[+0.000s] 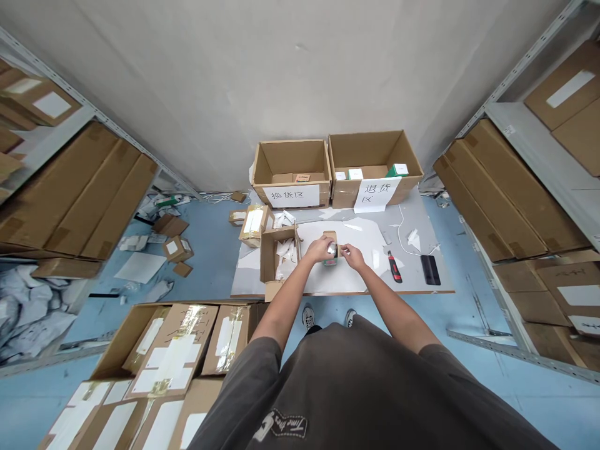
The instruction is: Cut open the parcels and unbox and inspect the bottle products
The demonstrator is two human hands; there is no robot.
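Note:
Over the worktable [319, 281], my left hand [320, 249] is closed on a small shiny silver-and-dark rounded object [332, 249], whose kind I cannot make out. Right beneath it stands a small open cardboard box [330, 235] with a brown flap raised at the back and some green at its near side. My right hand [353, 257] has its fingers pinched together at the box's right edge; whatever is between them is too small to tell. To the left of my left hand, an open carton [268, 257] holds white crumpled paper or wrapping.
Two large labelled cartons [295, 195] [344, 195] stand along the back; the right carton contains green-and-white boxes [397, 170]. A red-black utility knife [394, 267] and a phone [430, 270] lie at right. Taped parcels [175, 350] fill the near left. Shelves flank both sides.

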